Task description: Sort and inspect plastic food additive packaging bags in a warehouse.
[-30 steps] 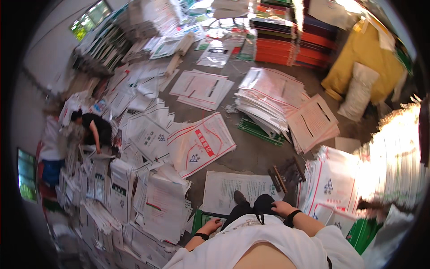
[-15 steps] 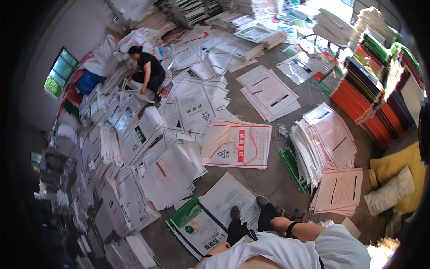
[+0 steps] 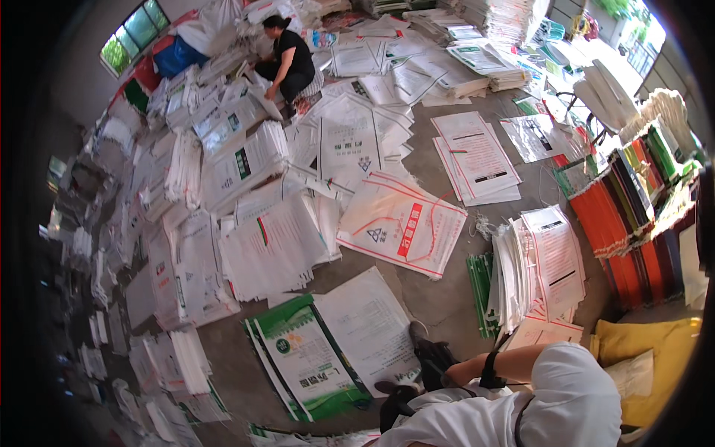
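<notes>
My right hand point(image 3: 457, 373) rests by my dark-trousered leg at the bottom, below a black wristband point(image 3: 491, 369); its fingers are too small and partly hidden to read. I cannot see my left hand. Just ahead of my shoes lies a flat green-and-white printed woven sack point(image 3: 309, 365), with a plain white sack point(image 3: 370, 328) beside it on the right. Farther out, a white sack with red print point(image 3: 402, 223) lies flat and skewed on the floor. Right of it stands a leaning stack of white sacks point(image 3: 515, 276), next to folded green sacks point(image 3: 482, 294).
Heaps of white sacks point(image 3: 268, 246) cover the left side. Another person point(image 3: 290, 67) crouches among them at the far left. Bundles of orange and dark sacks point(image 3: 618, 201) stand at the right, above a yellow sack point(image 3: 648, 365). Loose string point(image 3: 484, 227) lies on the floor.
My view has turned and tilted, so the floor sacks shift in the picture. The red-printed sack now lies more skewed. My left hand has left the view; my right hand stays by my leg.
</notes>
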Motion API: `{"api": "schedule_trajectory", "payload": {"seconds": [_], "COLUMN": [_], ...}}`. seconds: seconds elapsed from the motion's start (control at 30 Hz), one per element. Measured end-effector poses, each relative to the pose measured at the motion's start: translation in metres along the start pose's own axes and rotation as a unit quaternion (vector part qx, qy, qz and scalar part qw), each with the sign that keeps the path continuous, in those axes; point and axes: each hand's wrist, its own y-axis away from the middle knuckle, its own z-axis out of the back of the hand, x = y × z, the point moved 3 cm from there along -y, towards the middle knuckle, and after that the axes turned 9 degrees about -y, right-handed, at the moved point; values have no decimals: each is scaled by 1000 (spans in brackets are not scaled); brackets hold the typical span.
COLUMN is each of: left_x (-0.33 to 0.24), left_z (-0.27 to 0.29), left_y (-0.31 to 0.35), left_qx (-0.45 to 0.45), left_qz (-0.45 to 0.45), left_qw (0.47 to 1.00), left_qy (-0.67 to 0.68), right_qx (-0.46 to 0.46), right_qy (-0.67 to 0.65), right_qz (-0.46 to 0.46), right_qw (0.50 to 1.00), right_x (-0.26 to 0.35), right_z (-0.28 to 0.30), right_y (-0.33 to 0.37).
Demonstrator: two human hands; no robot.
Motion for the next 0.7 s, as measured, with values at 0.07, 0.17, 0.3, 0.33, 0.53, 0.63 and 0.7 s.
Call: {"api": "schedule_trajectory", "payload": {"seconds": [0.07, 0.17, 0.3, 0.33, 0.53, 0.63, 0.7], "left_x": [-5, -15, -26, -27, 2, 54, 77], "left_z": [-15, -37, -59, -66, -96, -93, -73], "left_y": [19, 51, 96, 94, 30, -33, -67], "left_qx": [23, 91, 259, 299, 142, -220, -262], "left_qz": [-7, -30, -82, -105, -103, -145, -121], "left_qw": [999, 991, 949, 934, 964, 956, 957], "left_qy": [33, 89, 158, 163, 200, 131, 16], "right_qx": [121, 190, 310, 309, 237, 146, 98], "right_qy": [-66, -132, -7, -40, 196, 288, 423], "right_qz": [-18, -87, -143, -169, -155, 96, 124], "right_qw": [990, 969, 940, 935, 939, 941, 892], "right_x": [-29, -46, -10, -13, 3, -10, -27], "right_z": [-22, -44, -59, -63, -16, 45, 63], "right_y": [-15, -16, -2, -5, -105, -190, -226]}}
